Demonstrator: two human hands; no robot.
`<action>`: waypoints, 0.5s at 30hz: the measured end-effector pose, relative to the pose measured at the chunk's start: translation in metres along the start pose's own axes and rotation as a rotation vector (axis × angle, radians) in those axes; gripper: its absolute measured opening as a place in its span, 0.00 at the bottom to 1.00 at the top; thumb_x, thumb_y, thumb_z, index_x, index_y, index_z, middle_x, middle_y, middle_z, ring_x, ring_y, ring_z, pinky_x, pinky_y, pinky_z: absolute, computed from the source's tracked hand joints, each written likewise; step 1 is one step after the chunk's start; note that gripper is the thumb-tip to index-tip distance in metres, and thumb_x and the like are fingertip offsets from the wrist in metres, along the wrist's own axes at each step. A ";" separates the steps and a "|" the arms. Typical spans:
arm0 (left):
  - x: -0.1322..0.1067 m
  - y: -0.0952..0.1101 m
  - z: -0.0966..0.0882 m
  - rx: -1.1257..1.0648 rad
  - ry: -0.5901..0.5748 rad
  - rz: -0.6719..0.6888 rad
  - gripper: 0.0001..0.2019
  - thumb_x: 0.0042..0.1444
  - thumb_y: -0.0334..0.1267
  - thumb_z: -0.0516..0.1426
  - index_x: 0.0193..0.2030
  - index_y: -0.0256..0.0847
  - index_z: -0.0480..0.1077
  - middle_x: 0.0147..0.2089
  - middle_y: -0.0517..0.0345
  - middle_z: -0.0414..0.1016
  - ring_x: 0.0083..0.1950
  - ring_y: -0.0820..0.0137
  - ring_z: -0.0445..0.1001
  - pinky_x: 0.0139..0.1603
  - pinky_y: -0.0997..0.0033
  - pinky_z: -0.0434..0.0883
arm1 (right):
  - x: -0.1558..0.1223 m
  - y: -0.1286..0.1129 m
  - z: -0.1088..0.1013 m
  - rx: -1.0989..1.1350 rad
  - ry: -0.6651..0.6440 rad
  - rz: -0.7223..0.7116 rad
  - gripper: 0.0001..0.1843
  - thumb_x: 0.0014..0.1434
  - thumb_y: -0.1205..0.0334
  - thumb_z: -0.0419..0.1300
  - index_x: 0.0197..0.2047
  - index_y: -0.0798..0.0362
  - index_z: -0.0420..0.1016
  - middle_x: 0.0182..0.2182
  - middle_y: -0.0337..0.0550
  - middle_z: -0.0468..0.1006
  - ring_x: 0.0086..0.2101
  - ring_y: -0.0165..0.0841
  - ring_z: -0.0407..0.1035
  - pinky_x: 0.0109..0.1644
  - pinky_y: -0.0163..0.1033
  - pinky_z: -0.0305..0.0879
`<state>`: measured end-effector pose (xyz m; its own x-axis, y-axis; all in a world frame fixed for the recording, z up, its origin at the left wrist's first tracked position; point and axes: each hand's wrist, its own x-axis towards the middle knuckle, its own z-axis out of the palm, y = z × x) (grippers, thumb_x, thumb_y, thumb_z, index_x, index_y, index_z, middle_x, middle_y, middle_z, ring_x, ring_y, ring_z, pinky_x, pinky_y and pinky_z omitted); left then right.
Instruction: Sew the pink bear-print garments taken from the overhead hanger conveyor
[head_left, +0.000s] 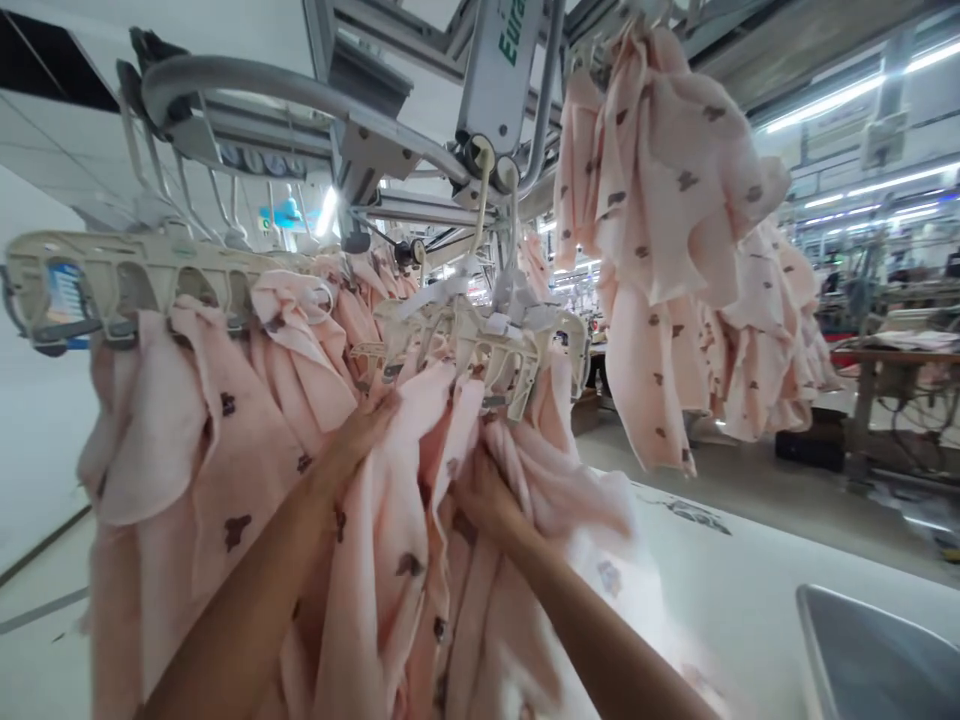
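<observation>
Pale pink fabric pieces [397,480] printed with small brown bears hang from a cream clip hanger [495,350] in front of me. My left hand [371,420] is closed on the upper edge of a fabric piece just below the clips, its fingertips partly hidden by the cloth. Lower and to the right, my right hand [484,490] reaches in among the hanging folds. Its fingers are closed on the cloth, partly covered by it. A second cream hanger [150,265] on the left carries more of these pieces.
Overhead runs a grey curved rail [300,95] with hooks. More pink pieces [667,200] hang high on the right. Below is a white tabletop [720,560] with a grey panel [877,650] at its right. Work tables [900,345] and lights stand in the background.
</observation>
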<state>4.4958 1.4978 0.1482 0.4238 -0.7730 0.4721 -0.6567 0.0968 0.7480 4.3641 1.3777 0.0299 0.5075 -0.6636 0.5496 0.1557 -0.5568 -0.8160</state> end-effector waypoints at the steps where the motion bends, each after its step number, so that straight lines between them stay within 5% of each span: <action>1: -0.007 0.003 -0.001 -0.017 -0.015 -0.015 0.34 0.48 0.64 0.51 0.50 0.36 0.66 0.49 0.50 0.72 0.50 0.60 0.70 0.50 0.64 0.68 | -0.006 0.000 -0.002 0.001 0.000 -0.009 0.18 0.64 0.57 0.57 0.54 0.56 0.65 0.54 0.49 0.64 0.53 0.44 0.59 0.58 0.56 0.54; 6: -0.090 -0.023 0.010 -0.061 -0.130 -0.361 0.29 0.41 0.54 0.62 0.48 0.39 0.69 0.41 0.50 0.76 0.42 0.59 0.74 0.40 0.65 0.72 | -0.042 -0.023 -0.012 -0.011 -0.015 -0.007 0.17 0.67 0.57 0.41 0.48 0.55 0.66 0.47 0.50 0.71 0.48 0.39 0.64 0.53 0.43 0.60; 9: -0.143 -0.050 0.018 -0.184 -0.292 -0.624 0.24 0.39 0.50 0.63 0.42 0.39 0.71 0.33 0.53 0.76 0.37 0.60 0.75 0.38 0.65 0.72 | -0.056 -0.035 -0.004 -0.087 -0.069 0.037 0.13 0.60 0.54 0.54 0.43 0.55 0.65 0.39 0.50 0.74 0.39 0.43 0.68 0.40 0.42 0.63; 11: -0.161 -0.055 0.011 -0.228 -0.341 -0.702 0.24 0.35 0.49 0.64 0.39 0.38 0.72 0.34 0.54 0.77 0.38 0.61 0.75 0.40 0.66 0.71 | -0.059 -0.036 0.004 -0.154 -0.105 0.088 0.08 0.55 0.61 0.57 0.37 0.56 0.65 0.30 0.49 0.74 0.32 0.45 0.69 0.33 0.40 0.59; 13: -0.163 -0.045 -0.011 -0.196 -0.238 -0.715 0.24 0.33 0.50 0.64 0.37 0.37 0.72 0.35 0.53 0.77 0.38 0.60 0.75 0.40 0.66 0.71 | -0.059 -0.031 0.006 -0.191 -0.119 0.123 0.03 0.54 0.68 0.53 0.29 0.54 0.64 0.22 0.45 0.71 0.27 0.43 0.67 0.30 0.38 0.54; 15: -0.152 -0.024 -0.043 -0.143 -0.052 -0.679 0.25 0.33 0.52 0.63 0.35 0.36 0.71 0.35 0.52 0.77 0.39 0.58 0.74 0.42 0.64 0.71 | -0.058 -0.023 0.002 -0.180 -0.116 0.136 0.10 0.53 0.71 0.48 0.22 0.52 0.60 0.17 0.41 0.66 0.25 0.39 0.65 0.29 0.37 0.51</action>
<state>4.4736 1.6398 0.0788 0.6789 -0.7202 -0.1427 -0.1666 -0.3403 0.9254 4.3324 1.4302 0.0164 0.6087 -0.6828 0.4040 -0.0690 -0.5529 -0.8304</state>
